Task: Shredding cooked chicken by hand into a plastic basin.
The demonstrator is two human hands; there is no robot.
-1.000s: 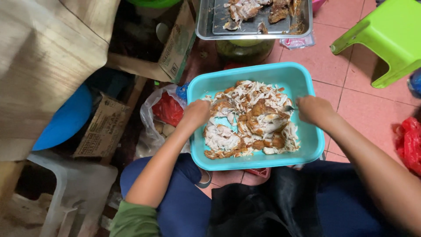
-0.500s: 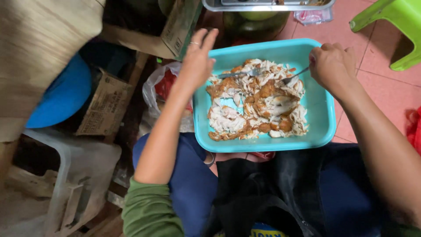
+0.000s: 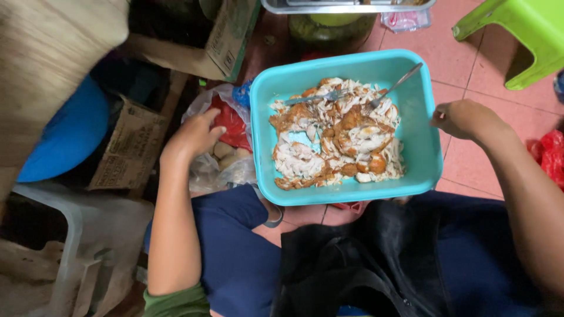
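Broadly, the tiled floor (image 3: 470, 76) carries everything, with a green plastic stool (image 3: 523, 35) at the upper right and cardboard boxes (image 3: 126, 147) to the left; nearer the person, a turquoise plastic tub (image 3: 423, 147) sits at the front of the lap, holding a heap of shredded cooked meat (image 3: 338, 138) with a fork (image 3: 314, 98) and a spoon (image 3: 395, 87) lying in it, both untouched. Beside the tub's left wall lies a clear plastic bag (image 3: 220, 158) with something red and a few pale round pieces inside. The left hand (image 3: 194, 138) reaches into that bag, fingers loosely curled and slightly spread over the contents, gripping nothing that can be made out (the tips are partly hidden). The right hand (image 3: 464, 117) hovers just off the tub's right rim, fingers curled into a loose fist that holds nothing visible. To do this well, I would judge, the left hand should pinch one piece cleanly without dragging the bag, while the right steadies the tub so that it does not tip off the knees.
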